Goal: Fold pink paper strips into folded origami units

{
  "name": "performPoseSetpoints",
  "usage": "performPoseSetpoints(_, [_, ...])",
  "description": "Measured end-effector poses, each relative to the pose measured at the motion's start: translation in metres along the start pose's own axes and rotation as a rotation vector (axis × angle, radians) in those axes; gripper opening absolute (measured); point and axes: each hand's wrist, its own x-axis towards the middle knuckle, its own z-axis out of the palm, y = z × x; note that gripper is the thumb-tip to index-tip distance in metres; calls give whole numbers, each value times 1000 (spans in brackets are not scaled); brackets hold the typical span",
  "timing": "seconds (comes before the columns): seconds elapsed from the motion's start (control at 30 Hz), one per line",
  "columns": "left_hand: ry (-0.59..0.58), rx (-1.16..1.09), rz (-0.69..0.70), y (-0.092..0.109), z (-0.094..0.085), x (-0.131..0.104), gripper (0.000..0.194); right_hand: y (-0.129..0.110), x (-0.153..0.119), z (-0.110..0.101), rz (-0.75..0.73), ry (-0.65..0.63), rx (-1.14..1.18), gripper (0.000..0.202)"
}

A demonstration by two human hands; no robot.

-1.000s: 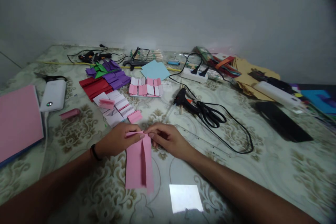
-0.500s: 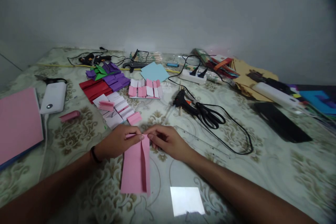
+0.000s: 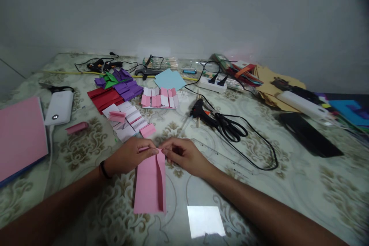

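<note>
A sheet of pink paper (image 3: 147, 188) hangs toward me from both hands, its right side folded over in a narrow raised flap. My left hand (image 3: 133, 155) pinches the far edge between thumb and fingers, and a dark band circles that wrist. Close beside it, my right hand (image 3: 184, 155) grips the far right corner at the top of the flap. Just beyond the hands lie folded white and pink paper pieces (image 3: 134, 119), and a pink-and-white folded set (image 3: 160, 98) rests farther back.
On the right are a black glue gun (image 3: 203, 112) with a looped cord, a power strip (image 3: 212, 84) and a black phone (image 3: 309, 134). A white power bank (image 3: 59, 107), scissors (image 3: 54, 87) and a pink sheet stack (image 3: 21, 134) lie left. Red folded paper (image 3: 106, 97) sits behind.
The pink paper's near end has shifted slightly to the right, and its flap looks a little more open. Both hands keep nearly the same place and grip.
</note>
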Motion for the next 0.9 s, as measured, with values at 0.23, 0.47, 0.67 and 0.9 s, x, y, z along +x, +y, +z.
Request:
performPoseSetpoints(0.23, [3, 6, 7, -2, 0, 0, 29, 1, 0, -1, -28, -17, -45, 23])
performPoseSetpoints(0.47, [41, 13, 6, 0, 0, 0, 33, -2, 1, 1, 26, -8, 1, 33])
performPoseSetpoints(0.67, [30, -11, -11, 3, -1, 1, 27, -6, 1, 0, 51, -26, -39, 41])
performPoseSetpoints(0.9, [30, -67, -4, 3, -1, 1, 22, -8, 1, -1, 67, -33, -42, 39])
